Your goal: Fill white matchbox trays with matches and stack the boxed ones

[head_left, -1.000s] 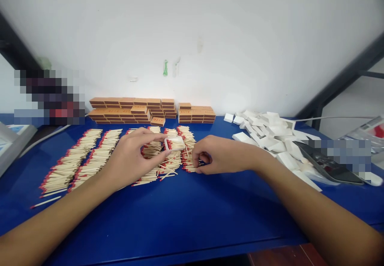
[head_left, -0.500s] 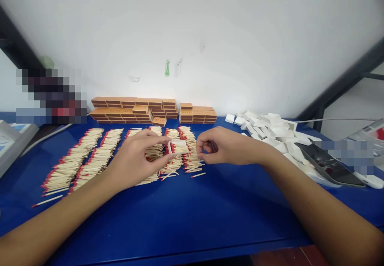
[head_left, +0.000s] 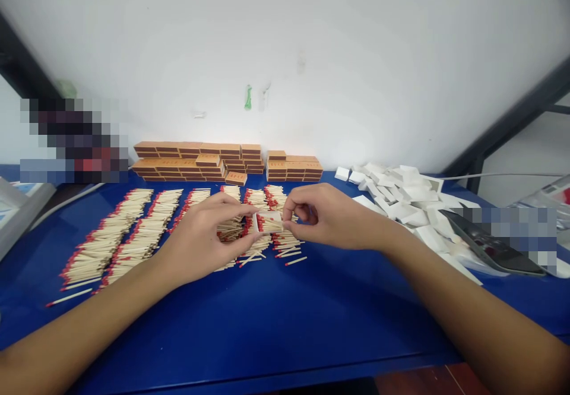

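My left hand holds a small white matchbox tray between thumb and fingers, gripping it by its left end. Red-tipped matches lie in the tray, heads mostly toward the left. At the tray's right end, my right hand is closed in a pinch on the pale ends of matches; how many is hidden by the fingers. Under and around both hands, rows of loose matches are spread over the blue table, partly covered by my left hand and the tray.
Orange-brown matchboxes are stacked against the wall, with one single matchbox in front. To the right lies a heap of white trays beside a dark phone. More match rows cover the left of the blue table.
My right hand has moved left to the tray's right end. The tray has shifted slightly right and down in my left hand, and more matches show in it.
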Available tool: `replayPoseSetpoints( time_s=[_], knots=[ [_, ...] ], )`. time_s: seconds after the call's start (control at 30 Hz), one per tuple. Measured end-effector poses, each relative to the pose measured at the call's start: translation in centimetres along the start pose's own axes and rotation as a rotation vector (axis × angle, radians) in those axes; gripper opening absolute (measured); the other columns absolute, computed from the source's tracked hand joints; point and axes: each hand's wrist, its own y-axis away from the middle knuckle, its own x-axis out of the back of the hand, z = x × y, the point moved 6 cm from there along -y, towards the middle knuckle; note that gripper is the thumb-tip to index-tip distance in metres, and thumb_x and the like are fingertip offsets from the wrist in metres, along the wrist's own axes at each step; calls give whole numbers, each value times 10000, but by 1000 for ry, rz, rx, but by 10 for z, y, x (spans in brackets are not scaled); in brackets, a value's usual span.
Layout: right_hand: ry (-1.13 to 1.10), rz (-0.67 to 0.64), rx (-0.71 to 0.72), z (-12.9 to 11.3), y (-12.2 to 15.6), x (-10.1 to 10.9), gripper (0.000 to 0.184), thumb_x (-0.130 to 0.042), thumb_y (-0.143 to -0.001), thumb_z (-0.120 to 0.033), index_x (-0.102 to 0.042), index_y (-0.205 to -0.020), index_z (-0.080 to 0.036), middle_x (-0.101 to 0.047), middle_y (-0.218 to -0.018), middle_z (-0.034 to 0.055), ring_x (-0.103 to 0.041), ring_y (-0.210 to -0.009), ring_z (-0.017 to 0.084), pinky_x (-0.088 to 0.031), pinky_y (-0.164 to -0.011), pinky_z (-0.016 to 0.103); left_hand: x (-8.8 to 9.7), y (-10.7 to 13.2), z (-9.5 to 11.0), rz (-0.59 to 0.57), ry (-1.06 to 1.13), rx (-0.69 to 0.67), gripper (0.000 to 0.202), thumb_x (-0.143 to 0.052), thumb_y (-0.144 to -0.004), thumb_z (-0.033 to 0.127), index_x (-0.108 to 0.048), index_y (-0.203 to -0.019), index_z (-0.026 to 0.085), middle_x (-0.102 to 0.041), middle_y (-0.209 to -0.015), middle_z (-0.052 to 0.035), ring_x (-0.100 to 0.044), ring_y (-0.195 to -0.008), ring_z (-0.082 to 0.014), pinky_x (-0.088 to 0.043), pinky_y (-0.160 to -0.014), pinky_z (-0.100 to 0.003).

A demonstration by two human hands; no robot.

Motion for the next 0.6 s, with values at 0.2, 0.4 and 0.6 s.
replayPoseSetpoints(
  time_s=[0.2, 0.4, 0.6],
  knots=[
    [24, -361, -19, 3, 10, -13, 85, -652, -774, -149, -722, -783, -196, -597, -668, -33, -505, -585, 104, -353, -559, 250, 4, -2, -7, 39, -101, 63, 337, -761, -855, 459, -779, -1094, 223, -741, -978, -56, -681, -890, -221, -528, -815, -344],
    [14, -424, -33, 1, 9, -25, 54, -684, -793, -200, -737, -801, -192, -626, -725, -9, -515, -601, 112, -369, -559, 254, 1, 0, -6, 14, -67, 27, 318, -754, -869, 425, -767, -1115, 225, -723, -978, -52, -667, -820, -182, -522, -718, -295],
    [45, -388, -39, 0, 8, -21, 32, -705, -806, -221, -725, -806, -195, -623, -728, -15, -518, -613, 113, -369, -565, 251, 0, 0, -8, -4, -55, 37, 320, -740, -876, 439, -765, -1122, 235, -728, -995, -59, -678, -861, -197, -536, -741, -304]
  ],
)
